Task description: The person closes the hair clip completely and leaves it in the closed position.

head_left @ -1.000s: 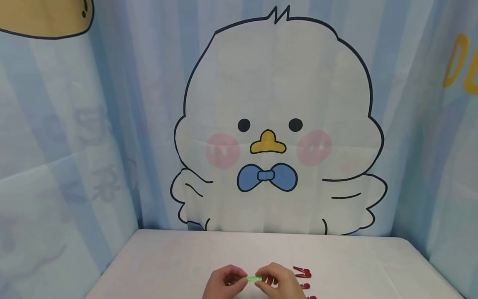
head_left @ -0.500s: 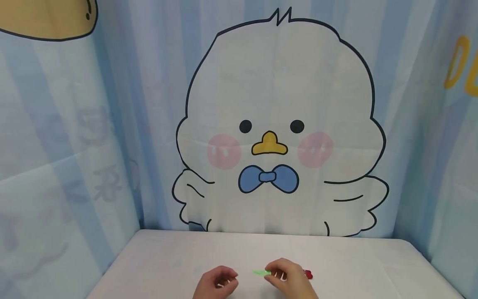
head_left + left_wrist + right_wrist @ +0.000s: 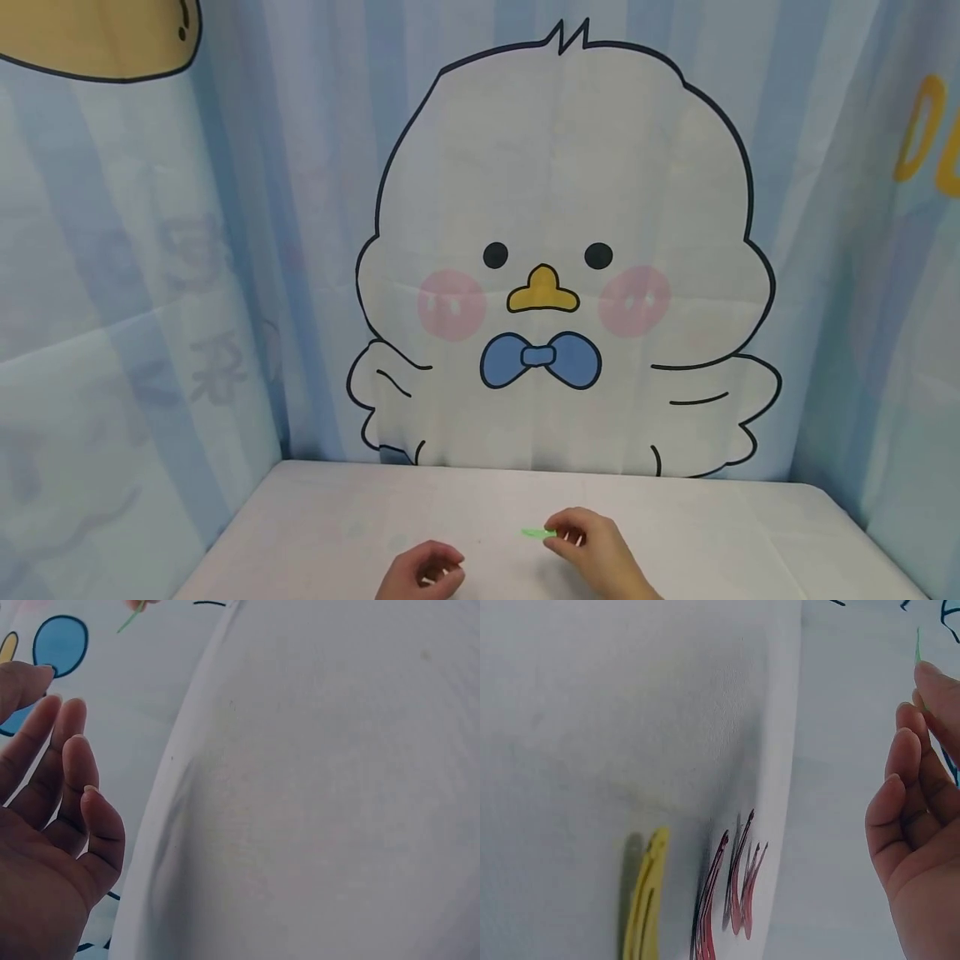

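Between thumb and fingertips my right hand (image 3: pixel 600 552) pinches one end of a slim light green hair clip (image 3: pixel 534 533). The clip's other end points left, over the white table. The right wrist view shows only the green clip's thin tip (image 3: pixel 918 645) above the fingers. My left hand (image 3: pixel 420 572) hovers lower and to the left, apart from the clip. Its fingers are loosely bent and hold nothing, as the left wrist view of the hand (image 3: pixel 52 810) confirms.
Several dark red hair clips (image 3: pixel 709 907) lie on the table in the right wrist view, beside a yellow hair clip (image 3: pixel 646 900). The white-covered table (image 3: pixel 337 517) ends at a curtain (image 3: pixel 555 167) printed with a cartoon chick.
The left hand has let go of the green hair clip and drawn back left and down. The right hand has carried the clip rightward and farther up the table, covering the red clips in the head view.
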Available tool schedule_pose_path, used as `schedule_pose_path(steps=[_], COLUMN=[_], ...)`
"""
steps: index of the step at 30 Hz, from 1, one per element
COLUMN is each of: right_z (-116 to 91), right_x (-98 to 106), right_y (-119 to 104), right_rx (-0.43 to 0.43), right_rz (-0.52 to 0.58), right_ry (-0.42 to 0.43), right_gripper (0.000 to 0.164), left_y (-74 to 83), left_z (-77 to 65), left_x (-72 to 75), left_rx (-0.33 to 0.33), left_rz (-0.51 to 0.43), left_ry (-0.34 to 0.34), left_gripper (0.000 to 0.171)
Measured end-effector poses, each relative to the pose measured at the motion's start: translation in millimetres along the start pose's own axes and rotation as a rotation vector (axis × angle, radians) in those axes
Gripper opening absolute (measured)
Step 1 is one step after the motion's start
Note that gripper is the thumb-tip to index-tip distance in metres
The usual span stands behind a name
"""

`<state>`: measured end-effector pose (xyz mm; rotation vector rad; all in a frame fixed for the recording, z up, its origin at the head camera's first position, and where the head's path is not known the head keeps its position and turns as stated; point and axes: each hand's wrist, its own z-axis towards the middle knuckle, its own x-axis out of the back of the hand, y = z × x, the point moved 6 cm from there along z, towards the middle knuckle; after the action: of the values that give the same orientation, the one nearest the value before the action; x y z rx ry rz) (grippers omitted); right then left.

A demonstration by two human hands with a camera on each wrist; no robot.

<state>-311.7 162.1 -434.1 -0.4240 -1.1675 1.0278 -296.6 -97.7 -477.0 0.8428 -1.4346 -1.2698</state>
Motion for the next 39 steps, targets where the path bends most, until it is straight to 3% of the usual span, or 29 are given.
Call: schedule_pose_path(steps=[6,14,26,34,39], right_z=[3.9,10.6,14.3,12.4,12.3], right_x=[6.8,9.0,9.2,9.8,10.0], right_y=[7.7,18.1,31.2,34.8,36.0], right_rx=[-0.035,-0.125,-0.239,-0.261,-0.260], right_rz=[-0.061,-0.125,-0.313,-0.416,-0.455], right_ry=[-0.015,-0.035,-0.047,-0.068,-0.069], right_gripper=[0.013,0.012,0.012,0.012,0.012], left_y=[-2.2,0.4,2.6,6.7,8.5], left_z=[-5.4,-8.2,-14.5,-19.8,-23.6], left_x=[4.9,19.3,39.8,49.5,55.8], left_rx=[0.008,0.006,0.028,-0.026,-0.020], left_rz=[0.009,0.082,0.265,0.426,0.550], left_ry=[-0.005,0.053,0.116,0.164,0.207], left_gripper=[0.025,0.024,0.031,0.044,0.050])
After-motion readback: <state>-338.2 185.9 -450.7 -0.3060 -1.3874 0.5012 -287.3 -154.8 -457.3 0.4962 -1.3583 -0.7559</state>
